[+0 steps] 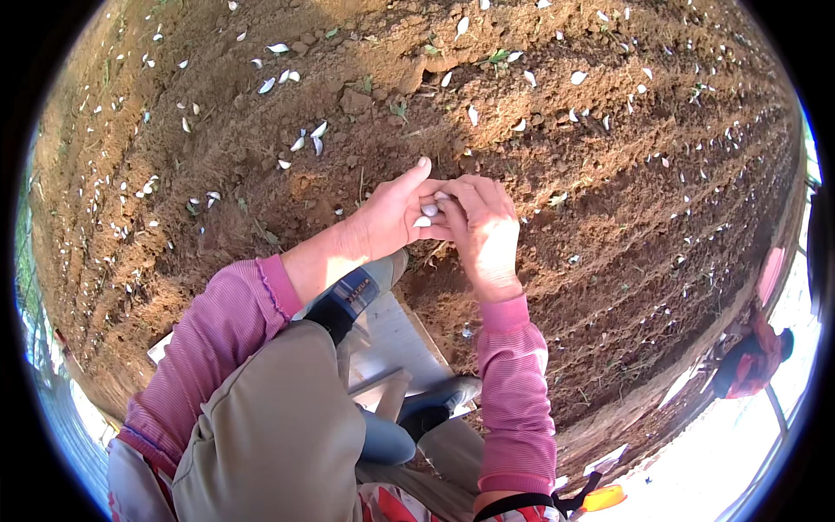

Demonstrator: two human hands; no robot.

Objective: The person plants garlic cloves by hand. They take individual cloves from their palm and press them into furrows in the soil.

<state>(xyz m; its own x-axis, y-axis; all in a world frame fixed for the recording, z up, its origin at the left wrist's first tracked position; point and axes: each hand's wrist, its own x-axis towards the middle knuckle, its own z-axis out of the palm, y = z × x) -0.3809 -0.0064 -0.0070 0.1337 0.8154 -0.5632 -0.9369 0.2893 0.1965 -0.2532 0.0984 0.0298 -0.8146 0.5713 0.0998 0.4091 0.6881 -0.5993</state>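
Observation:
My left hand point(394, 212) is held palm up above the soil, with a few garlic cloves point(429, 210) lying on its fingers. Over those fingers is my right hand point(483, 225), its bent fingertips touching or close to the cloves; whether it pinches one is hidden. Around both hands spreads brown tilled soil point(404, 143) with many pale garlic cloves scattered on it, among them a small group point(318, 129) above my left wrist and a single clove point(473, 115) above my right hand.
Below my hands, my shoes point(443, 395) rest at a pale board point(391, 333), near a small stool point(388, 437). Shallow furrows point(626, 261) run across the right side. Another person point(750, 365) is at the far right edge. An orange object point(603, 498) lies at the bottom right.

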